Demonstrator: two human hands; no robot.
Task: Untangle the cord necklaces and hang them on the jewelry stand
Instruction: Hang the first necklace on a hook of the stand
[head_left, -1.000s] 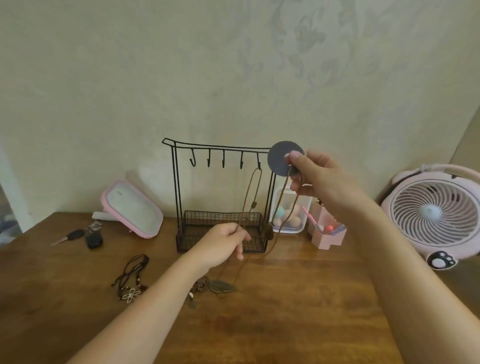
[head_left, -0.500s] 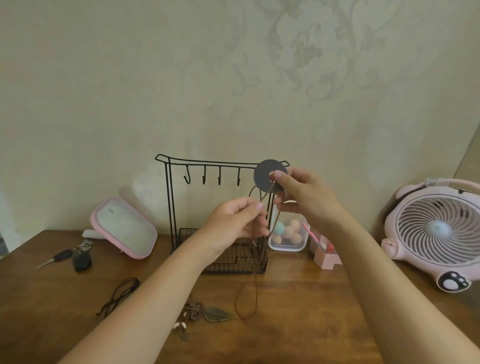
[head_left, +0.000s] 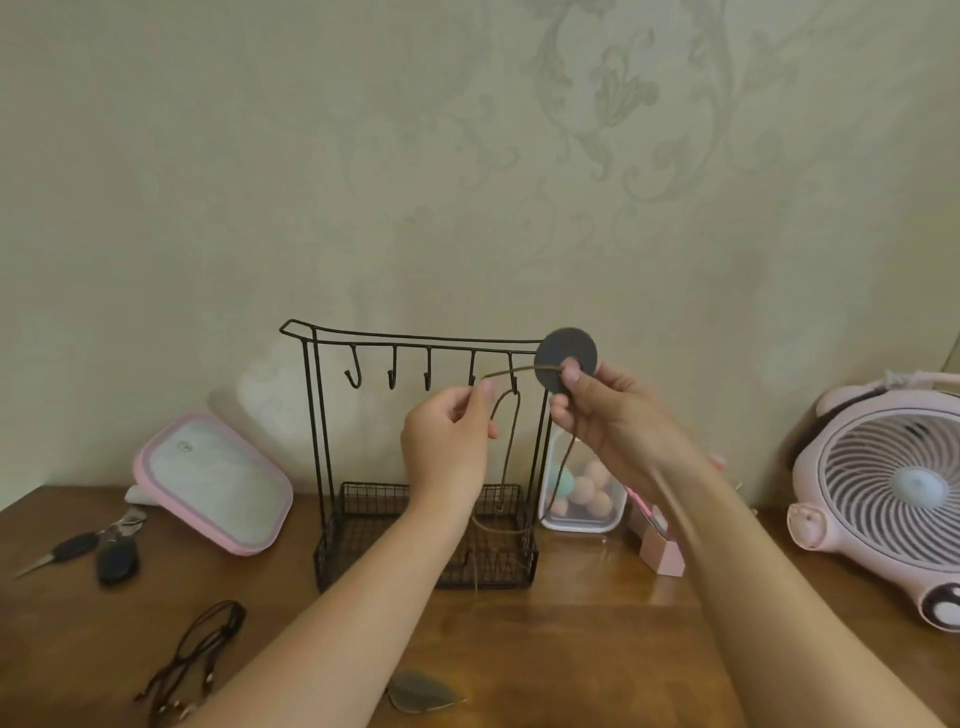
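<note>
A black wire jewelry stand (head_left: 317, 415) with several hooks and a mesh basket stands at the back of the wooden table. A brown cord necklace (head_left: 511, 447) stretches between my hands in front of the rightmost hooks, its loops hanging toward the basket. My left hand (head_left: 449, 441) pinches the cord. My right hand (head_left: 610, 410) pinches the cord's other end beside a dark grey disc (head_left: 566, 356). A dark cord necklace (head_left: 200, 649) lies on the table at the lower left. A metal leaf pendant (head_left: 421, 693) lies near the front edge.
A pink-rimmed mirror (head_left: 213, 480) leans left of the stand, with keys (head_left: 101, 551) beside it. A clear box of makeup sponges (head_left: 582, 493) and a pink holder (head_left: 660, 545) sit right of the stand. A pink fan (head_left: 893, 488) stands at far right.
My hands have drawn apart, pulling a span of brown cord taut between them at hook height. The view has tilted up slightly.
</note>
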